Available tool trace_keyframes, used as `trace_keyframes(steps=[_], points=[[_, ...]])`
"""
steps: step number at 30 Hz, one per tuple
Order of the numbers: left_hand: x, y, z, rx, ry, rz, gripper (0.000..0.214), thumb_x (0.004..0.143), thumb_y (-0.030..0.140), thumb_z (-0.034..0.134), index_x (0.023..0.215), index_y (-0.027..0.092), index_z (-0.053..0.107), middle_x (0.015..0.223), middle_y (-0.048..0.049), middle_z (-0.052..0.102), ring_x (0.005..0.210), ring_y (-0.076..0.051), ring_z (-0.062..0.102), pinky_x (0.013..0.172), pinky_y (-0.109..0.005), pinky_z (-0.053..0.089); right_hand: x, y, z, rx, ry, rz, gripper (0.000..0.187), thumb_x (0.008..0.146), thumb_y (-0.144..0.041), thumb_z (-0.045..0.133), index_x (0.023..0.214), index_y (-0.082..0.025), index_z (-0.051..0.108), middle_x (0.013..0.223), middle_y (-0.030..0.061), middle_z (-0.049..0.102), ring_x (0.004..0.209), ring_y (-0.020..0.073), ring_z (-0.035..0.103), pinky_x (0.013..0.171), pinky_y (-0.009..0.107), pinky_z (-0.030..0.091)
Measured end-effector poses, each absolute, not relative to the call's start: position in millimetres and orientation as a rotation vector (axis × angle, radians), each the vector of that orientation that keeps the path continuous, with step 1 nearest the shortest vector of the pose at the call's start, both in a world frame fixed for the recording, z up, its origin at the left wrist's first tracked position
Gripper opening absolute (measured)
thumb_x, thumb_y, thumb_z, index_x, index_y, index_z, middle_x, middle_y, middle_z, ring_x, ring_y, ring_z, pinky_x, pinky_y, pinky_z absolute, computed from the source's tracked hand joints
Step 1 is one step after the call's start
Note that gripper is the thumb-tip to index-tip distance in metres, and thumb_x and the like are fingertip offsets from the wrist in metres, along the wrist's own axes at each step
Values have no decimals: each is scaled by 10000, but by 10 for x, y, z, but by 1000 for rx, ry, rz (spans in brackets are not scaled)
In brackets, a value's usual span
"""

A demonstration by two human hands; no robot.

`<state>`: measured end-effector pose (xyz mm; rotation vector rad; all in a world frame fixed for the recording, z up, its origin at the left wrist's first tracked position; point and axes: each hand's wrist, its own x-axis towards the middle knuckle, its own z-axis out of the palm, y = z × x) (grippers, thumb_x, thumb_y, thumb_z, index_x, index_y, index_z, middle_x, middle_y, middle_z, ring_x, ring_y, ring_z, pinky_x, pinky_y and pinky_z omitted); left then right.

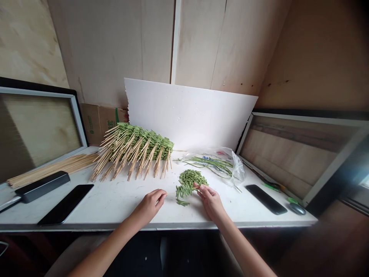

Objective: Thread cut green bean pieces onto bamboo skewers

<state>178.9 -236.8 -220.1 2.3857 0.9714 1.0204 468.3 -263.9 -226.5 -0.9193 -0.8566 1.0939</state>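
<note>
A thin bamboo skewer (172, 192) stretches between my two hands with several cut green bean pieces (184, 189) threaded side by side on it. My left hand (154, 201) pinches its left end between thumb and fingertips. At the other end, my right hand (210, 197) has its fingers closed on the skewer beside the beans. Just behind lies a heap of cut green bean pieces (192, 177), partly hidden by the right fingers. A few loose bean pieces (182, 202) rest on the white table (115, 207) below the skewer.
Loaded bean skewers (135, 148) are stacked at the back left, sticks pointing forward. Bare skewers (54, 169) lie further left, near a black case (43, 186) and a phone (66, 204). Whole long beans (213, 163) sit in a plastic bag (238, 169). Another phone (265, 199) lies right.
</note>
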Motion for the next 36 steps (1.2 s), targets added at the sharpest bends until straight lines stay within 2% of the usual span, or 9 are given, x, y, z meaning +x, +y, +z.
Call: trace_keyframes(steps=[12,19,22,24,26,32,36], points=[[1896,-2378,-2430,2355,964,1088,267,1072,300,407,1025,205,652,900,-66,703,770,-183,646,726,-285,493,4689,-2620,-2331,-886,-960,1059,264,790,-499,856,869,-250,825,1070,86,809,1333,325,613,1133,452,439],[1977,-2464,-2409,2344,941,1053,303,1087,345,382,1012,212,644,854,-53,684,743,-185,639,694,-273,483,4597,-2648,-2346,-1007,-963,1013,284,711,-494,908,780,-236,811,966,58,807,1070,310,705,955,392,516],[1983,-2445,-2424,2325,989,1117,279,1081,346,400,994,211,628,817,-38,666,694,-177,618,675,-266,471,4600,-2640,-2374,-992,-933,1006,332,700,-485,917,918,-251,827,1067,73,802,1072,300,699,944,397,521],[1972,-2412,-2441,2295,1031,1171,269,1078,348,404,993,208,618,790,-30,649,662,-173,596,662,-266,463,4617,-2653,-2353,-1017,-994,981,400,749,-498,883,1071,-270,817,1163,87,786,1113,311,688,946,413,517],[1959,-2379,-2462,2243,1082,1223,265,1075,355,407,990,206,608,772,-26,642,645,-173,583,650,-266,458,4634,-2668,-2297,-1095,-1138,899,382,811,-511,829,1120,-286,810,1188,94,778,1113,324,680,923,427,510],[1992,-2362,-2523,2170,1170,1315,268,1071,359,399,974,206,595,793,-45,673,677,-193,627,668,-284,477,4583,-2463,-2184,-1199,-1649,461,148,852,-434,779,895,-310,846,865,86,757,913,321,595,905,465,445],[2023,-2378,-2536,2192,1153,1338,267,1078,346,382,985,210,593,840,-64,698,729,-208,669,698,-296,494,4441,-2183,-2244,-1266,-1859,255,92,775,-334,819,707,-275,803,718,115,679,917,348,550,799,430,441]])
